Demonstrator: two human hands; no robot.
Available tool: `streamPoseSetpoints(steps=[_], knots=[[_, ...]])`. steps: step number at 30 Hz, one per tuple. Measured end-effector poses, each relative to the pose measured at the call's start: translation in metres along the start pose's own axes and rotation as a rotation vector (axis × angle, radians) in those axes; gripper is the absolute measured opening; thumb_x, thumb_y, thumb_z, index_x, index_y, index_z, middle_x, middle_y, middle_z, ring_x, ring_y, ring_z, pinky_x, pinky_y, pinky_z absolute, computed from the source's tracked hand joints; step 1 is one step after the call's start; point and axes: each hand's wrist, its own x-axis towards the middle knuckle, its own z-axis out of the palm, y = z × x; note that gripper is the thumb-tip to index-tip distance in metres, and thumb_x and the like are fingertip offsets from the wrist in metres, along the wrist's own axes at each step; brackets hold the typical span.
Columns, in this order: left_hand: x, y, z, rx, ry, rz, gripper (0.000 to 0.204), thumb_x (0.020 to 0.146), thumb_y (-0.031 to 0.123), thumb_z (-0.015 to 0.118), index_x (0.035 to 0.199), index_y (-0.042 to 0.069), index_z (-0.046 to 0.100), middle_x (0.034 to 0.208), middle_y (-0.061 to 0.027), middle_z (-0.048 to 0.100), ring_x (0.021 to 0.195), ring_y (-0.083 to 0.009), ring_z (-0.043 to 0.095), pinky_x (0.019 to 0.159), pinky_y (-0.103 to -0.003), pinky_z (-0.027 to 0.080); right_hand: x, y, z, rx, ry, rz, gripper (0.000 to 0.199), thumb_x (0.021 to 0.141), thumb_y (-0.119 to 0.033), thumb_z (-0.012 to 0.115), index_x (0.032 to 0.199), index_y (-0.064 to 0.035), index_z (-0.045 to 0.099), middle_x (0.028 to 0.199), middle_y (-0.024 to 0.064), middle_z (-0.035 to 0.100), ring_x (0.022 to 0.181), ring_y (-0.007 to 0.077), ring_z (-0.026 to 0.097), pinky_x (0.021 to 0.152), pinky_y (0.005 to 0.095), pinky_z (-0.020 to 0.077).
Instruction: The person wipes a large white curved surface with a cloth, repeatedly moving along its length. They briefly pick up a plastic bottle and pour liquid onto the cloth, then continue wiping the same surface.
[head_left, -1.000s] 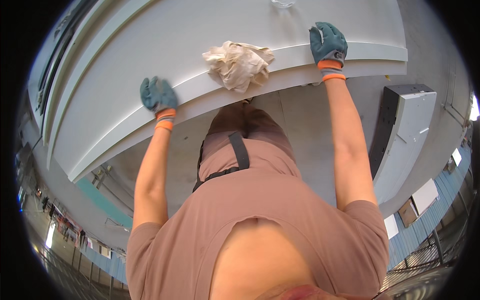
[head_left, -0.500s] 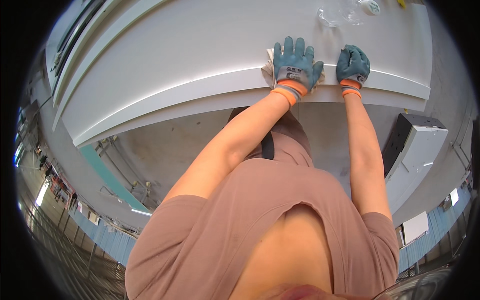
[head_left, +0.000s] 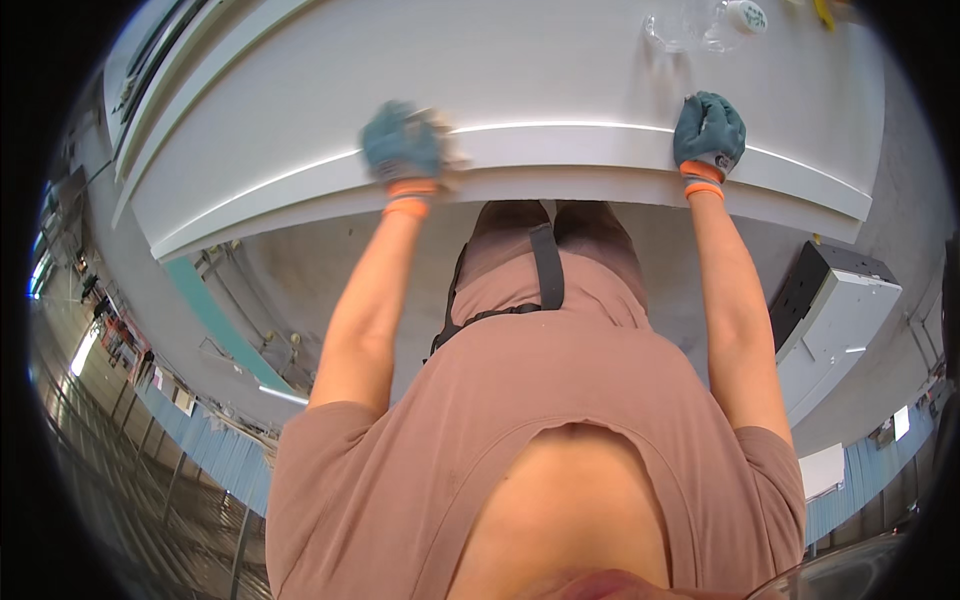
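Beige cloth (head_left: 453,150) peeks out just right of the gloved left hand (head_left: 402,145).
That hand is blurred, its grip impossible to tell; the right hand (head_left: 710,132), fingers curled closed, rests on the white worktop (head_left: 540,75), a clear bottle (head_left: 690,30) beyond it.

Your left hand (head_left: 402,145) and the cloth (head_left: 448,150) are at the panel's (head_left: 530,80) near edge, left of your right hand (head_left: 709,135); beyond that lies a bottle (head_left: 682,32), with a box (head_left: 840,315) off the panel, rightward.
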Motion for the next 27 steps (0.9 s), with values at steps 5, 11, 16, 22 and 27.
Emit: streamPoseSetpoints(steps=[5, 11, 16, 22, 27], knots=[[0.012, 0.219, 0.027, -0.177, -0.173, 0.225, 0.026, 0.091, 0.036, 0.065, 0.099, 0.013, 0.071, 0.109, -0.0076, 0.067, 0.103, -0.0313, 0.063, 0.097, -0.046, 0.047, 0.005, -0.006, 0.001, -0.011, -0.003, -0.019, 0.02, 0.093, -0.03, 0.075, 0.091, -0.0111, 0.08, 0.102, 0.0123, 0.079, 0.098, 0.0354, 0.073, 0.088, 0.0465, 0.0585], [-0.001, 0.172, 0.044, -0.202, -0.01, 0.122, 0.025, 0.091, 0.027, 0.067, 0.107, 0.01, 0.076, 0.119, -0.0136, 0.073, 0.11, -0.0362, 0.067, 0.101, -0.053, 0.049, 0.003, 0.004, 0.002, -0.01, -0.002, -0.031, 0.02, 0.092, -0.03, 0.074, 0.091, -0.0107, 0.08, 0.101, 0.0122, 0.08, 0.097, 0.0365, 0.073, 0.087, 0.0467, 0.0586], [-0.017, 0.0, 0.013, 0.207, -0.088, -0.129, 0.019, 0.092, 0.023, 0.067, 0.097, 0.008, 0.077, 0.106, -0.0146, 0.077, 0.099, -0.0381, 0.072, 0.089, -0.05, 0.056, 0.005, -0.005, -0.006, 0.013, -0.023, -0.013, 0.018, 0.092, -0.027, 0.075, 0.092, -0.0089, 0.079, 0.102, 0.0127, 0.08, 0.096, 0.0351, 0.074, 0.089, 0.0461, 0.0583], [-0.018, 0.02, 0.017, 0.173, 0.158, -0.112, 0.024, 0.09, 0.035, 0.072, 0.093, 0.011, 0.076, 0.094, -0.0099, 0.074, 0.089, -0.0355, 0.072, 0.08, -0.05, 0.054, 0.007, -0.009, -0.004, -0.004, -0.026, 0.001, 0.021, 0.092, -0.03, 0.076, 0.092, -0.0092, 0.08, 0.103, 0.0132, 0.079, 0.097, 0.037, 0.073, 0.087, 0.047, 0.0592], [-0.01, 0.238, 0.039, -0.029, -0.152, 0.197, 0.039, 0.089, 0.048, 0.068, 0.109, 0.015, 0.074, 0.115, -0.0086, 0.067, 0.114, -0.0321, 0.06, 0.103, -0.053, 0.042, 0.003, -0.003, -0.001, -0.009, -0.005, -0.02, 0.024, 0.092, -0.033, 0.076, 0.093, -0.0098, 0.08, 0.103, 0.0129, 0.079, 0.097, 0.0372, 0.074, 0.088, 0.047, 0.0591]])
